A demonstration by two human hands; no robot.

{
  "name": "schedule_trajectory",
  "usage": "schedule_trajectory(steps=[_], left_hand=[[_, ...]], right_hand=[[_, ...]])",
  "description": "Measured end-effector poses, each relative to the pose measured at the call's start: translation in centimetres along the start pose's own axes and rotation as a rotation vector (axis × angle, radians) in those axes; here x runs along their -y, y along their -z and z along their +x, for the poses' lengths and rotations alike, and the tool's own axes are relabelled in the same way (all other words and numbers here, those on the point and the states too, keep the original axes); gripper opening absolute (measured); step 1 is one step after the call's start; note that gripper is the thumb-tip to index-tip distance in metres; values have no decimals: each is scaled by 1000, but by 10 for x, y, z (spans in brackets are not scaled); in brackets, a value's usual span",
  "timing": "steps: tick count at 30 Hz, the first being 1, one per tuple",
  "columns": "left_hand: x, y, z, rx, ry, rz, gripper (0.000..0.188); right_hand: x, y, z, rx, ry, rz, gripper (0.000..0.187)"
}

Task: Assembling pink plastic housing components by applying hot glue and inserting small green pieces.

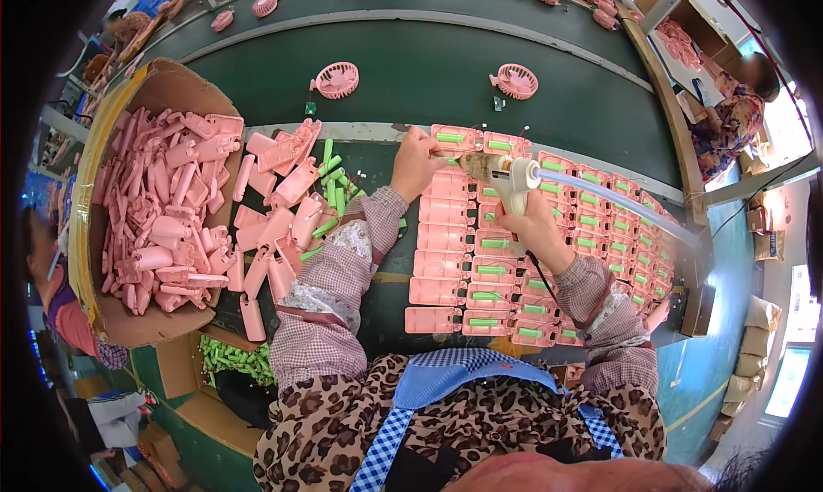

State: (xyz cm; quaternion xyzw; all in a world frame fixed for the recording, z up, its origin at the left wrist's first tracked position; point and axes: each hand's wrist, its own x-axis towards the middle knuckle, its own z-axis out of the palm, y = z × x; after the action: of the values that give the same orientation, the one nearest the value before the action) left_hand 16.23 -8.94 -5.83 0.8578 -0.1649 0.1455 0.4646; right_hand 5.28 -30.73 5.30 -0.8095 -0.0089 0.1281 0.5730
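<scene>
My right hand [538,231] grips a white hot glue gun [513,182], with a long translucent glue stick [600,199] running out of its back. The gun's dirty nozzle [477,165] points left, close to my left fingertips. My left hand [415,162] pinches the end of a green cylindrical battery [452,160] over a pink plastic shell near the top of the left column. Rows of pink handle shells [441,237] lie in front of me. Most columns have green batteries in them; lower shells of the leftmost column show only pink inside.
At left stands a cardboard box [86,235] of pink shells, beside loose shells [276,226] and green batteries [336,192]. More batteries [231,363] fill a lower box. Pink fans [336,80] sit on the green conveyor belt [420,76]. A co-worker [737,119] sits at far right.
</scene>
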Motion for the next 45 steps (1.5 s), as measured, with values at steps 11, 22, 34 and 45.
schedule_trajectory(steps=[11, 22, 34, 45], left_hand=[[-44, 104, -36, 80, 104, -42, 17], [-60, 112, -79, 198, -81, 364, 24], [-53, 143, -103, -138, 657, -1221, 13], [-47, 85, -68, 88, 555, -942, 7]], right_hand=[[-1, 8, -9, 69, -50, 46, 30], [5, 9, -25, 98, 56, 97, 32], [15, -13, -30, 111, -25, -121, 26], [-5, -10, -20, 93, 5, -142, 28]])
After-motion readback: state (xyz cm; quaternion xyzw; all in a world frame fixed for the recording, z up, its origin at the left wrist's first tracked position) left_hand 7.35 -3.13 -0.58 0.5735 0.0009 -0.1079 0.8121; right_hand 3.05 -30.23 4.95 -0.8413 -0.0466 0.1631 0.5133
